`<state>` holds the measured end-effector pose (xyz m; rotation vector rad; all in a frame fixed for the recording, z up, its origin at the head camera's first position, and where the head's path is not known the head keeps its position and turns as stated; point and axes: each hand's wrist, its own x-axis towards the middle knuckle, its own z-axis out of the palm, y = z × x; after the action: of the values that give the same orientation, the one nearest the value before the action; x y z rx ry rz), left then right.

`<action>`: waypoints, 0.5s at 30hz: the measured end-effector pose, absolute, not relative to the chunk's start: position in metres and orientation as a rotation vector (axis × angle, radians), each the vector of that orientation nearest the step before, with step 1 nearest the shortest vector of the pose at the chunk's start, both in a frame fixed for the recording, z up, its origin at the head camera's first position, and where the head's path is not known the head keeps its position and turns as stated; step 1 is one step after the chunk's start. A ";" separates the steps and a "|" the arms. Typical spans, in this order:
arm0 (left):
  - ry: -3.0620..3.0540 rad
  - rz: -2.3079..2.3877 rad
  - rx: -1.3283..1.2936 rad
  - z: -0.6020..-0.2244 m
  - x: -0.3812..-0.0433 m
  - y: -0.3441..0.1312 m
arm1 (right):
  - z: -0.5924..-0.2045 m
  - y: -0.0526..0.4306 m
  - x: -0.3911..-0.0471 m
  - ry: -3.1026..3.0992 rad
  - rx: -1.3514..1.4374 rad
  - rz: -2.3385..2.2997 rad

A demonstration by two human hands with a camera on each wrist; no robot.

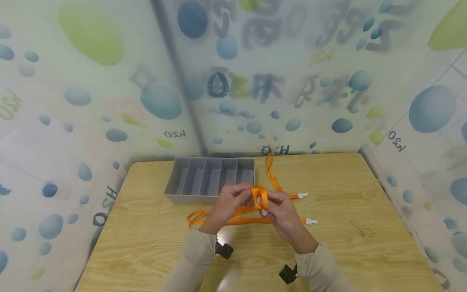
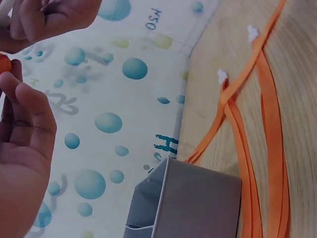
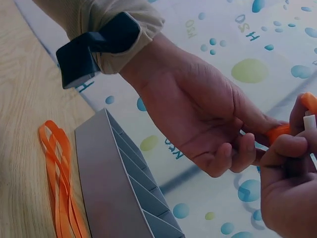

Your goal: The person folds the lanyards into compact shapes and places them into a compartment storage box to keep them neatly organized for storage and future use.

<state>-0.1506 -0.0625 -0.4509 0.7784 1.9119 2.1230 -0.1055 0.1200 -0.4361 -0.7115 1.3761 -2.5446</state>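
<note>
Both hands are raised above the table, close together. My left hand [image 1: 230, 202] pinches one side of a bundled orange lanyard [image 1: 255, 194] between thumb and fingers. My right hand [image 1: 284, 215] pinches the other side, with a white plastic clip [image 3: 309, 124] showing at its fingers in the right wrist view. The held lanyard forms a small loop between the hands. Below them on the table lies another orange lanyard [image 1: 246, 221], stretched sideways, its white clip [image 1: 311, 221] to the right. Behind the right hand lies a further orange lanyard [image 1: 273, 177] with a white clip [image 1: 303, 195].
A grey tray [image 1: 193, 199] with several narrow compartments stands at the back of the wooden table [image 1: 365, 251], left of the hands. Patterned wall covering [image 1: 233, 134] surrounds the table at the back and sides. Black wrist cameras [image 1: 224, 250] sit on both wrists.
</note>
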 end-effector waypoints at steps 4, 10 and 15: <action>2.021 2.097 0.792 -0.452 -0.148 -0.060 | -0.437 0.123 -0.107 1.433 -0.632 -2.533; 2.092 2.121 0.769 -0.452 -0.146 -0.057 | -0.438 0.124 -0.111 1.615 -0.498 -2.473; 2.054 2.157 0.751 -0.452 -0.142 -0.055 | -0.438 0.125 -0.114 1.758 -0.468 -2.429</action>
<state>-0.1421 -0.0554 -0.4517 0.7512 2.0535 2.1573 -0.1143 0.1251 -0.4382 -0.4680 1.7583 -2.4289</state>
